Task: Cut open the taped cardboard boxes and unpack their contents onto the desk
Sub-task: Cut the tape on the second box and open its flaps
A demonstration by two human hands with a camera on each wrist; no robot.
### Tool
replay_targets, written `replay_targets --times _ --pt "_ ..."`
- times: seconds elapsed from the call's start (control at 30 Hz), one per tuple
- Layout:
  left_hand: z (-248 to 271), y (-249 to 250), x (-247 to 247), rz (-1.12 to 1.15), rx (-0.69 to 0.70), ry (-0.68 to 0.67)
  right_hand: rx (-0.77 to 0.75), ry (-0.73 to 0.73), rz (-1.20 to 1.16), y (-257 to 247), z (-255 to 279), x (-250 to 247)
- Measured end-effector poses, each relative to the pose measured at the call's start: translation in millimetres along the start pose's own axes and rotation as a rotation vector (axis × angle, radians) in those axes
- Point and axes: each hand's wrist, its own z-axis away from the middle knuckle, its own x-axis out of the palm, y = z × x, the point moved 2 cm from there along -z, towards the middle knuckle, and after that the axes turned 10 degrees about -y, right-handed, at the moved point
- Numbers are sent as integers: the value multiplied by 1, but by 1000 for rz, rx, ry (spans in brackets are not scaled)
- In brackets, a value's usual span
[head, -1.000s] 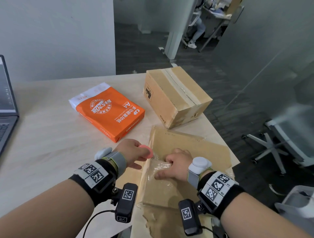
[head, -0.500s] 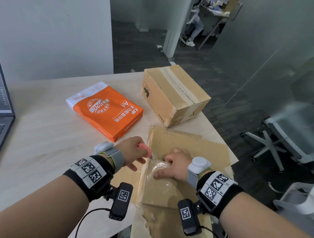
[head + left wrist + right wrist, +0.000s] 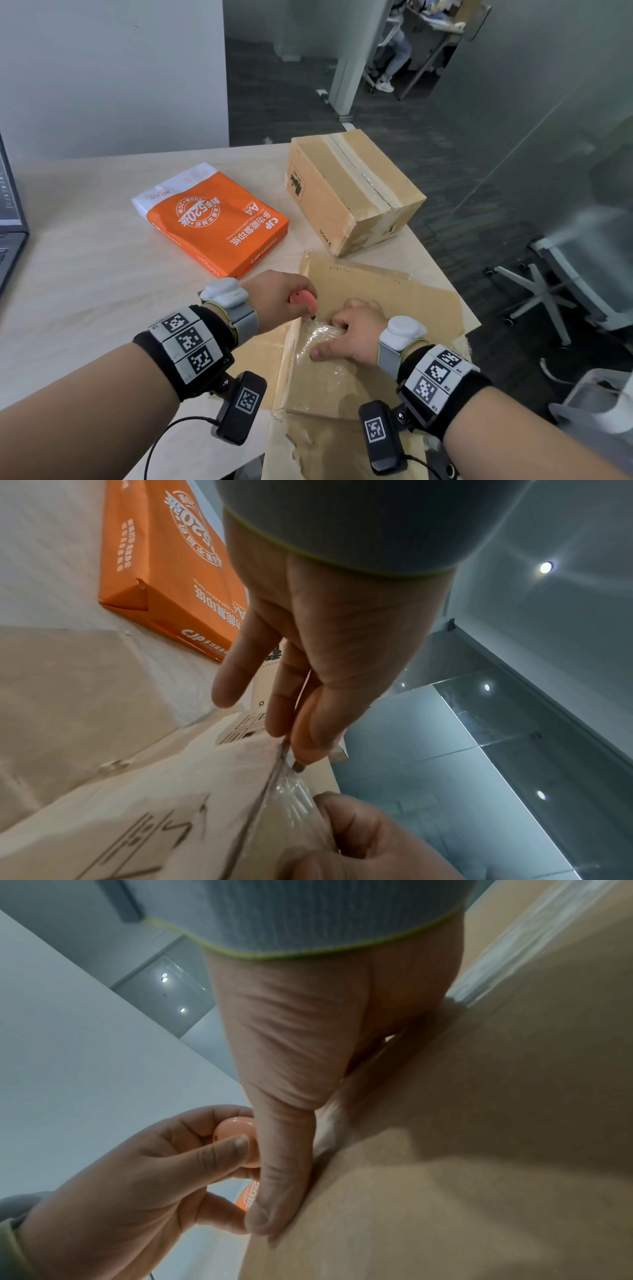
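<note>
The flat taped box (image 3: 346,346) lies at the surface's near right edge. The left hand (image 3: 281,301), its grip clamped on the pink cutter (image 3: 303,301), sets the blade at the tape seam; the right hand (image 3: 356,337) presses flat, fingers spread. Keep the blade shallow, following the seam, clear of the right thumb

The pale wood-grain desk (image 3: 85,260) has a matt, smooth laminate look, and on it the flattened brown cardboard box (image 3: 346,383) is dull and fibrous, with torn, rough paper at its near edge and crinkled, glossy clear tape (image 3: 318,337) across its top. The small salmon-pink plastic cutter (image 3: 236,1131) shines smooth and glossy, ending in a dark metal tip (image 3: 298,767). The orange paper-wrapped ream of A4 sheets (image 3: 212,219) has a slight satin sheen, while the sealed brown cardboard box (image 3: 346,192) beyond is matt under a shiny tape strip.
</note>
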Motion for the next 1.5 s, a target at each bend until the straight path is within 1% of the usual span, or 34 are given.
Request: replay_targets --times 0.17,0.33,0.5,0.63,0.8,0.93,1.13,1.23,1.33,1.5 --pt "-4 0 -1 -11 31 -38 7 6 -4 0 0 1" --pt "-9 3 0 -54 2 -79 11 -3 6 0 0 0" --pt "-10 8 -1 -175 14 -153 8 11 15 1 1 1" --pt "-8 7 -9 -183 3 -165 -3 8 5 2 0 2" --pt "-1 3 -17 -12 -55 -130 10 14 12 4 -2 2" --pt "2 0 -13 84 -86 -120 7 13 13 3 -1 2" --pt "5 -2 -14 249 -102 -59 3 28 4 5 -3 4" --pt "4 1 -15 244 -107 2 -4 22 8 5 -3 4" --pt "3 5 -14 198 -107 20 -4 27 10 5 -3 4" --pt "0 8 -11 198 -109 53 -8 41 8 4 -3 4"
